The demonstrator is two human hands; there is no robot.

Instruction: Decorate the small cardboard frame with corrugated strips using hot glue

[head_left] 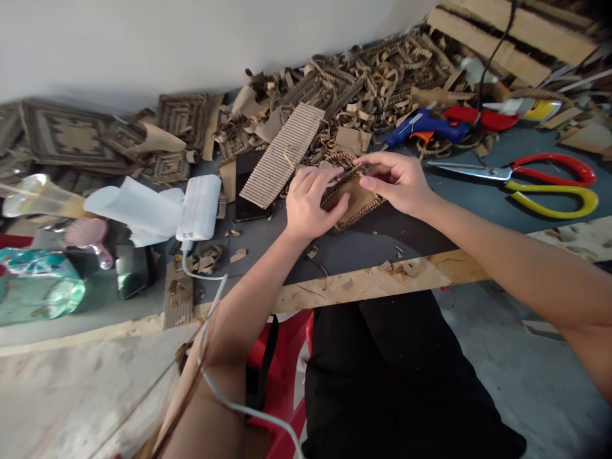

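A small flat cardboard piece [357, 196] with a raised edging of corrugated strip lies on the grey tabletop in front of me. My left hand [310, 201] steadies its left side, fingers curled over the edge and thumb along the near side. At the far right corner, my right hand [396, 182] pinches the corrugated strip [351, 167] between thumb and fingers. Part of the edging is hidden behind my fingers. A longer ribbed cardboard sheet [284, 156] lies at a slant just beyond my left hand.
A blue glue gun [425, 127] and scissors [509, 175] with red and yellow handles lie to the right. Cardboard scraps [373, 83] are heaped at the back. On the left are a white power bank [199, 207] with its cable, a pink brush [88, 236] and a bottle [43, 287].
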